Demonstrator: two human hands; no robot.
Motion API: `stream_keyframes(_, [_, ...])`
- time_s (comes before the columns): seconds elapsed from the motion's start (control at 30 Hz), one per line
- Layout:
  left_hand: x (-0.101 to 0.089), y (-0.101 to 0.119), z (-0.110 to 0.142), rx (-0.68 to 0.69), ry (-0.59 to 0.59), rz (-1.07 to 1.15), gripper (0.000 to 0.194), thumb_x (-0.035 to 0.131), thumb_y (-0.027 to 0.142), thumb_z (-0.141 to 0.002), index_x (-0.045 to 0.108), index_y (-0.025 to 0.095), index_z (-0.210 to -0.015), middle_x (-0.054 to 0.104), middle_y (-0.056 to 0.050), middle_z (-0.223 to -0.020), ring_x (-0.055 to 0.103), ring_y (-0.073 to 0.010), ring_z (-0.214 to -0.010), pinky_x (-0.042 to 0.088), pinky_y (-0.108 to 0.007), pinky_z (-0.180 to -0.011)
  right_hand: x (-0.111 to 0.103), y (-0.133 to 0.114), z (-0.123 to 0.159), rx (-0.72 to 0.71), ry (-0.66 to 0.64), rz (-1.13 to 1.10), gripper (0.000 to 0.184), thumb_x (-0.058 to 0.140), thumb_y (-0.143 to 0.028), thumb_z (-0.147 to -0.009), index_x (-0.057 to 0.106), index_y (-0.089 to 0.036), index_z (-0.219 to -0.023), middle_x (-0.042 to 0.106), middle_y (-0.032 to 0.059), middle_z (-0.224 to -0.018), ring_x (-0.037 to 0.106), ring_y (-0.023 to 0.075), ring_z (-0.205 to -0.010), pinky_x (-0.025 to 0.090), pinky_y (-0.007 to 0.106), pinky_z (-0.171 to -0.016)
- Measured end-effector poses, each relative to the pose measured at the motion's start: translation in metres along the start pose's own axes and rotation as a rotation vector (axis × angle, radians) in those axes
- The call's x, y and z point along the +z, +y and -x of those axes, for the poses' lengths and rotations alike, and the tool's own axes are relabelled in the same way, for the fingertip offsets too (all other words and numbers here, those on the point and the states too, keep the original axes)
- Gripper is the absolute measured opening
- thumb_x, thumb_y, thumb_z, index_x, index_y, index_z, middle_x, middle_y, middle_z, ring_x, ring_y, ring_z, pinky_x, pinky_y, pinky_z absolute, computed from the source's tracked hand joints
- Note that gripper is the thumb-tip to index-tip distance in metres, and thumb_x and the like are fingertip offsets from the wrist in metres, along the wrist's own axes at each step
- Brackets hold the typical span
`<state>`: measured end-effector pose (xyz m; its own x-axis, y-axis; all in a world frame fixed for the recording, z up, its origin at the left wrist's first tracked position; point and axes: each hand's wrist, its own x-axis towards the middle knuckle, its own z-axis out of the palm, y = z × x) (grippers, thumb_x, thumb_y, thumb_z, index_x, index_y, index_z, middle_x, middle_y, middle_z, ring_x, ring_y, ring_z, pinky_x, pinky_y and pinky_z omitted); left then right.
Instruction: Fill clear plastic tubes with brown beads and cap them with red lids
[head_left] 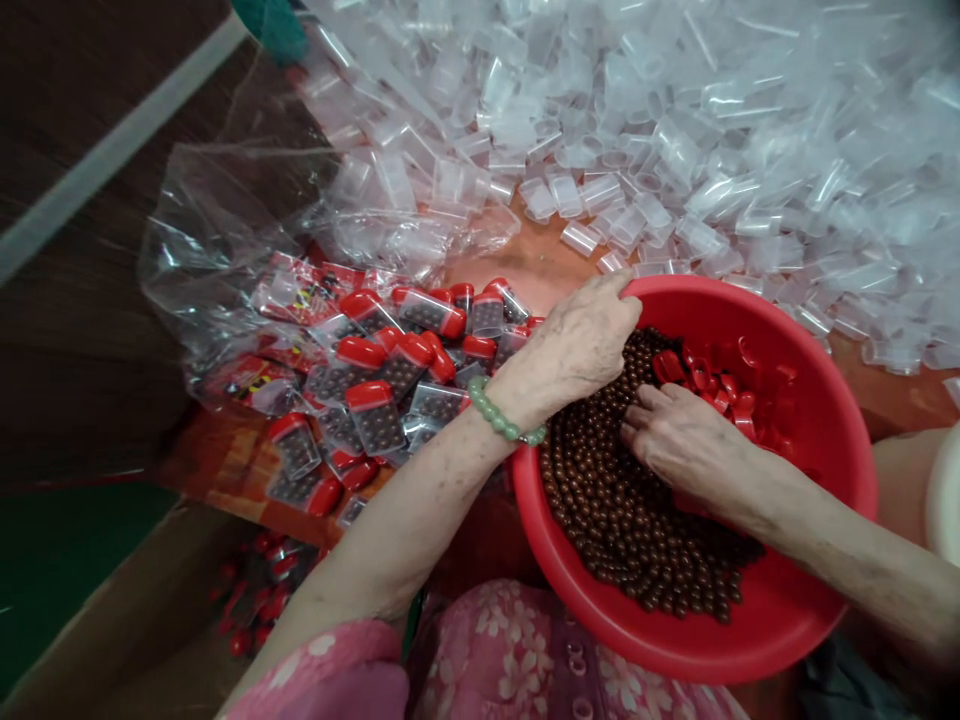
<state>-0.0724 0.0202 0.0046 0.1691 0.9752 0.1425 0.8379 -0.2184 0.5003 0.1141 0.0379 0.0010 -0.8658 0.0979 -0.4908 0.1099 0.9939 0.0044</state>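
A red plastic basin (814, 370) holds a layer of brown round beads (622, 500) and a pile of small red caps (724, 390). Over its upper-left rim is my left hand (581, 340), a green bead bracelet on the wrist. Its fingers are curled in, and whatever they hold is hidden beneath the hand. Inside the basin my right hand (679, 440) rests against the beads, just below the caps. Those fingers are bent and pressed together, their tips partly out of sight. Left of the basin lie several clear, red-capped containers (375, 418) filled with brown beads.
A large heap of clear empty containers (675, 150) covers the far part of the orange table (495, 240). A clear plastic bag (225, 220) with red printed packets (304, 290) lies at the left. Below the table edge, a cardboard box (142, 600) holds more red-capped containers.
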Motion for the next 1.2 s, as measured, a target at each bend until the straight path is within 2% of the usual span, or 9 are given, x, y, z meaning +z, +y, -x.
stream_keyframes(0.13, [-0.001, 0.0, 0.001, -0.01, -0.008, -0.007, 0.023, 0.044, 0.005, -0.092, 0.064, 0.006, -0.103, 0.055, -0.02, -0.133, 0.055, -0.0288, -0.124, 0.046, -0.04, -0.105, -0.001, -0.016, -0.005, -0.079, -0.034, -0.115, 0.028, 0.045, 0.001, -0.086, 0.069, -0.013, -0.087, 0.069, 0.0137, -0.092, 0.061, 0.0267, -0.089, 0.045, 0.038, -0.08])
stream_keyframes(0.27, [0.0, -0.001, 0.0, -0.012, 0.001, -0.013, 0.024, 0.043, 0.005, -0.092, 0.064, 0.009, -0.104, 0.055, -0.017, -0.133, 0.056, -0.0281, -0.122, 0.047, -0.042, -0.103, -0.001, -0.017, -0.01, -0.147, -0.042, -0.29, 0.024, 0.05, -0.002, -0.086, 0.069, -0.016, -0.094, 0.071, 0.0075, -0.093, 0.064, 0.0201, -0.089, 0.046, 0.03, -0.082])
stream_keyframes(0.43, [0.002, -0.003, -0.001, -0.009, -0.009, -0.047, 0.025, 0.043, 0.005, -0.091, 0.064, 0.01, -0.101, 0.057, -0.017, -0.131, 0.057, -0.0281, -0.119, 0.049, -0.043, -0.101, 0.006, -0.007, -0.013, -0.138, 0.008, -0.783, 0.021, 0.056, -0.004, -0.083, 0.071, -0.016, -0.09, 0.073, 0.0058, -0.09, 0.066, 0.0188, -0.089, 0.048, 0.028, -0.082])
stream_keyframes(0.57, [0.003, -0.005, 0.0, 0.008, 0.004, -0.049, 0.025, 0.042, 0.005, -0.091, 0.064, 0.01, -0.102, 0.055, -0.017, -0.133, 0.058, -0.0269, -0.116, 0.05, -0.044, -0.1, 0.006, 0.001, -0.012, -0.138, 0.022, -1.217, 0.018, 0.063, -0.021, -0.089, 0.072, -0.018, -0.104, 0.075, 0.0039, -0.1, 0.068, 0.0168, -0.093, 0.05, 0.027, -0.086])
stream_keyframes(0.8, [0.003, -0.007, -0.004, 0.014, 0.064, 0.022, 0.021, 0.045, 0.007, -0.093, 0.065, 0.008, -0.101, 0.06, -0.019, -0.127, 0.06, -0.0258, -0.115, 0.051, -0.043, -0.099, -0.01, 0.011, 0.0, -0.103, 0.061, -1.6, 0.029, 0.073, -0.034, -0.082, 0.074, -0.015, -0.103, 0.073, 0.0019, -0.087, 0.063, 0.0125, -0.074, 0.05, 0.023, -0.07])
stream_keyframes(0.9, [-0.007, -0.001, 0.002, 0.007, 0.165, 0.165, 0.022, 0.046, 0.01, -0.094, 0.067, 0.007, -0.103, 0.061, -0.02, -0.131, 0.061, -0.0248, -0.119, 0.049, -0.043, -0.105, -0.018, 0.015, 0.006, -0.104, 0.173, -1.607, 0.023, 0.072, -0.029, -0.082, 0.074, -0.016, -0.101, 0.074, 0.002, -0.089, 0.064, 0.0118, -0.078, 0.05, 0.023, -0.074])
stream_keyframes(1.0, [-0.018, 0.014, 0.028, -0.063, 0.246, 0.473, 0.028, 0.045, 0.023, -0.099, 0.066, 0.011, -0.114, 0.06, -0.016, -0.137, 0.056, -0.0224, -0.128, 0.043, -0.042, -0.113, -0.026, 0.019, 0.012, -0.061, 0.255, -1.613, 0.021, 0.073, -0.028, -0.081, 0.073, -0.015, -0.098, 0.074, 0.0022, -0.09, 0.066, 0.0131, -0.081, 0.051, 0.024, -0.077])
stream_keyframes(1.1, [-0.018, 0.036, 0.064, -0.246, 0.118, 0.927, 0.043, 0.047, 0.036, -0.1, 0.05, 0.019, -0.138, 0.054, -0.013, -0.146, 0.053, -0.0228, -0.134, 0.044, -0.041, -0.113, -0.03, 0.021, 0.017, -0.018, 0.321, -1.611, 0.025, 0.075, -0.029, -0.079, 0.071, -0.015, -0.099, 0.073, 0.0014, -0.088, 0.066, 0.0136, -0.08, 0.052, 0.025, -0.076])
stream_keyframes(1.2, [-0.008, 0.056, 0.088, -0.347, -0.025, 1.135, 0.061, 0.061, 0.035, -0.092, 0.039, 0.022, -0.147, 0.046, -0.012, -0.153, 0.051, -0.0261, -0.136, 0.045, -0.041, -0.113, -0.03, 0.019, 0.019, -0.058, 0.393, -1.622, 0.029, 0.073, -0.028, -0.08, 0.068, -0.017, -0.106, 0.071, 0.0021, -0.096, 0.066, 0.0146, -0.086, 0.052, 0.027, -0.08])
